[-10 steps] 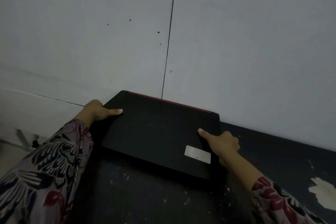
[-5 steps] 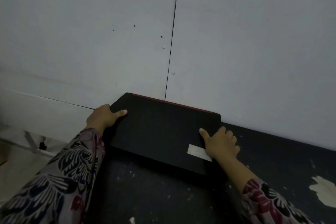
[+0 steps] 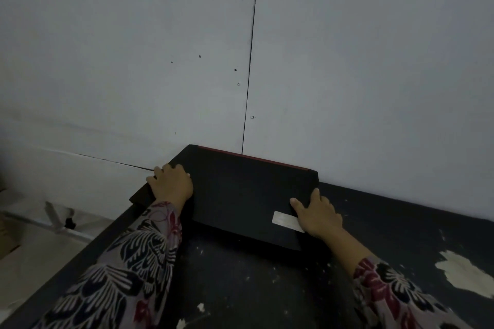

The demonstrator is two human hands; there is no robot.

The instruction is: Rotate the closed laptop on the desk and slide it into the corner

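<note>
Lying closed against the wall (image 3: 347, 61), your black laptop (image 3: 240, 195) sits between your hands: left hand (image 3: 171, 184) spread flat on its left edge, right hand (image 3: 318, 215) seemingly open, pressing its near-right corner.

Light: dim, flat and bluish over my whole view
Wall (image 3: 374, 61): palest area, upper frame
Desk (image 3: 240, 288): near black, detail lost
Edges: my sleeves (image 3: 128, 270) soft, lines bowed

black laptop (image 3: 240, 195), red-edged; floral sleeves (image 3: 128, 262)
</note>
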